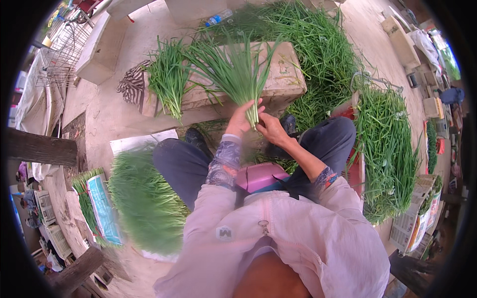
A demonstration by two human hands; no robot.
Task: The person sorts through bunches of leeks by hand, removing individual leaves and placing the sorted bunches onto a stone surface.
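Observation:
My left hand (240, 120) grips a bunch of garlic chives (244, 83) near its pale stem ends, and the green leaves fan out away from me. At the lower tips of those stems is my right hand (275, 129), its thumb and fingers bent against them. Whether it pinches any stem cannot be made out. Just beyond my hands stands a low stone block (281, 76) strewn with loose leaves. A smaller bunch of chives (169, 80) lies on the block's left end, beside a striped cloth (133, 85).
Loose chives (316, 48) are heaped behind the block. To my right a red crate (357, 167) is piled with more chives (389, 149). On my left, chives lie in rows (149, 201) on a white sheet (143, 140), near a wrapped bundle (89, 205). A plastic bottle (219, 18) lies at the back.

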